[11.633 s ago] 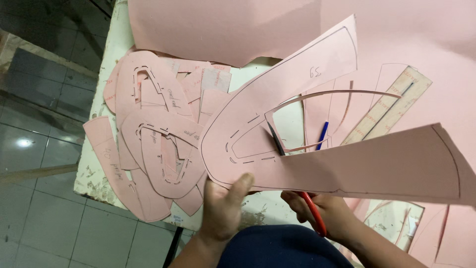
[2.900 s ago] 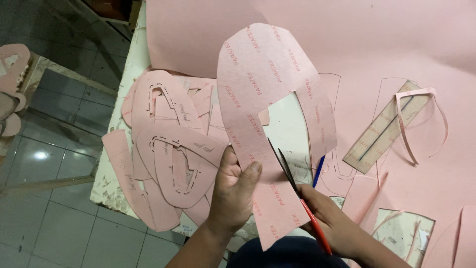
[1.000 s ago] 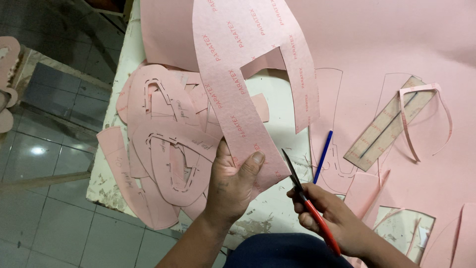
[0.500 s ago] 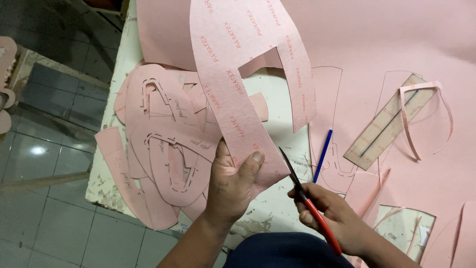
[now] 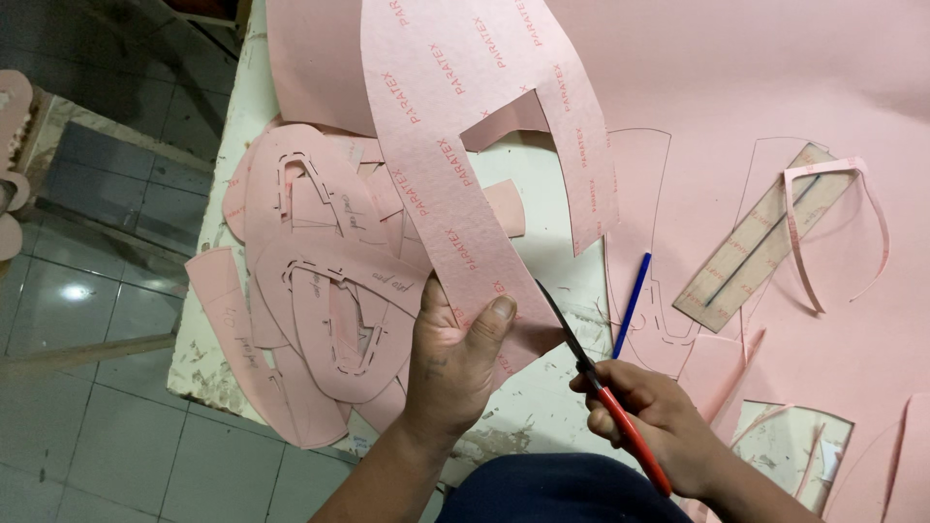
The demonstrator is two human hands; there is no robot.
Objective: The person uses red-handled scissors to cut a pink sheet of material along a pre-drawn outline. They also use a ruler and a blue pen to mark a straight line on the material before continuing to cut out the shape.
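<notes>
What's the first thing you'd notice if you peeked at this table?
The big pink board piece with a notch cut out, held up in the middle by the left hand. Beside it, the right hand works red-handled scissors at its lower edge. To the left lies a heap of pink cut-out patterns.

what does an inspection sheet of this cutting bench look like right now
surface: worn white table, chipped paint at the near edge, largely covered by a big pink sheet.
job's things: pink board piece with repeated red print, held up; red-handled scissors, blades at its lower edge.
clutter: pile of pink cut-out patterns, blue pen, flat ruler-like strip, curled pink offcut strips.
grippers: left hand pinches the board piece; right hand grips the scissors.
cables: nothing seen.
surroundings: grey tiled floor on the left, with more pink shapes at the picture's edge.
</notes>
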